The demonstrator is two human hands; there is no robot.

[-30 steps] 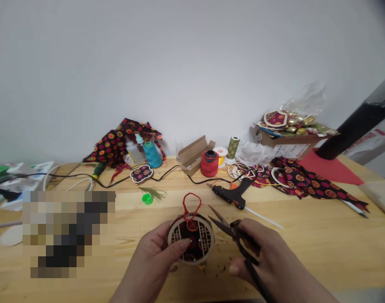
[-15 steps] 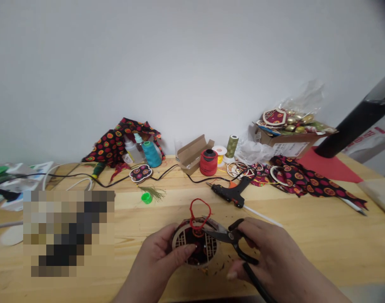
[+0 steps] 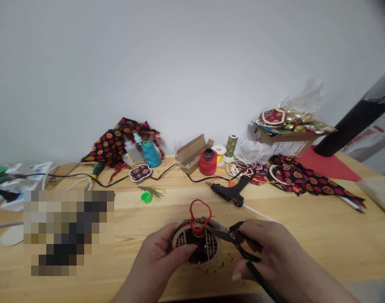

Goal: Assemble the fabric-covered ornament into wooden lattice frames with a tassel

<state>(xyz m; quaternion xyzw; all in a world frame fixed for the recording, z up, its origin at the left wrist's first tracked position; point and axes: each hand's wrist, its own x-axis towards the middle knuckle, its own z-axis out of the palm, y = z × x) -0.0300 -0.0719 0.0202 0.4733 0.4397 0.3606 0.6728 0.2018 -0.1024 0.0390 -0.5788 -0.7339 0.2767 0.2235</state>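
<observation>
A round wooden-framed ornament (image 3: pixel 213 248) with dark patterned fabric and lattice sides is gripped in my left hand (image 3: pixel 170 252), the thumb lying across its face. From its top rises a red cord loop (image 3: pixel 201 202). Black-handled scissors (image 3: pixel 222 232) are held in my right hand (image 3: pixel 268 252). Their blades reach the ornament's upper right edge, beside the base of the loop. Whether the tips touch the fabric I cannot tell. Small dark scraps (image 3: pixel 222 265) lie on the table at the ornament's lower right.
Behind the hands lies a black glue gun (image 3: pixel 228 191) with a white stick. Farther back stand a red thread spool (image 3: pixel 208 162), a teal thread cone (image 3: pixel 151 153) and an open cardboard box (image 3: pixel 194 155). A flower-shaped ornament (image 3: pixel 140 173) and a green cap (image 3: pixel 146 197) sit left of centre.
The scissors and my right hand have shifted slightly, and the blades look a little further apart around the ornament's edge. My left hand and the ornament stay nearly in place.
</observation>
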